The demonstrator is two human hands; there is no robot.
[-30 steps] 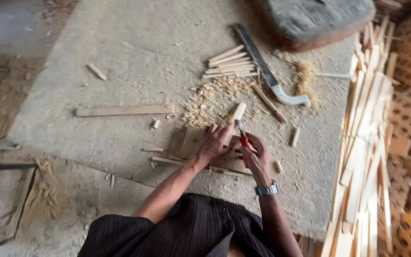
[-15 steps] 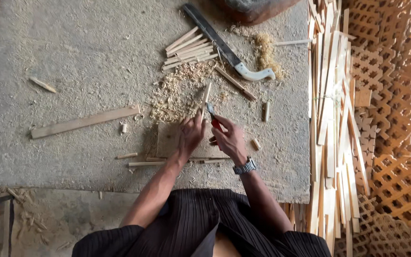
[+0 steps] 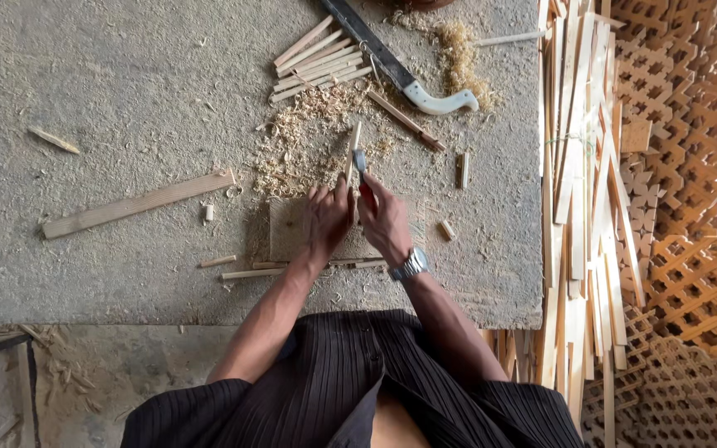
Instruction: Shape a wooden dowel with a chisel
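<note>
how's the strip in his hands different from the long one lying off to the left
The thin strip is held by both hands, pointing away from the person; the long strip lies untouched and slanted on the slab. The held one looks narrower and shorter. Both are pale bare wood.

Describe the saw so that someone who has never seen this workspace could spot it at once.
Start at the grey concrete slab the person works on and follow its far edge toward the stack of long wooden slats on the right. The handsaw lies there diagonally, between a bundle of short cut sticks and a heap of shavings. It alone has a dark metal blade and a curved white handle.
</note>
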